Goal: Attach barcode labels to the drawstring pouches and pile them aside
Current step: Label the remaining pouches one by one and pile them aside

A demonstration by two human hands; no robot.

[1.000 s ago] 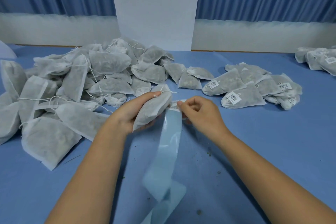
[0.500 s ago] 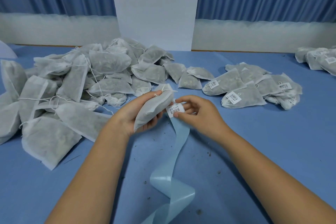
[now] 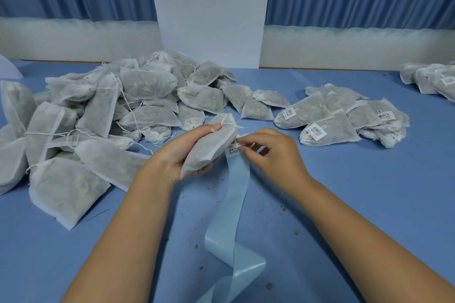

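Note:
My left hand [image 3: 177,152] grips a grey drawstring pouch [image 3: 209,145] above the blue table, its tied neck pointing away from me. My right hand [image 3: 268,152] pinches a white barcode label [image 3: 234,149] at the top end of a pale blue backing strip [image 3: 234,204], right against the pouch's side. The strip hangs down and curls on the table near me. A big heap of unlabelled pouches [image 3: 98,115] lies to the left. A smaller pile of labelled pouches [image 3: 344,115] lies to the right.
Another group of labelled pouches [image 3: 433,79] sits at the far right edge. A white panel [image 3: 209,12] and blue curtains stand behind the table [image 3: 369,192]. Dark crumbs dot the cloth near the strip.
The label end of the strip has come up from the table and now sits against the pouch. My right hand's fingers shifted onto the label; the strip's lower part has curled.

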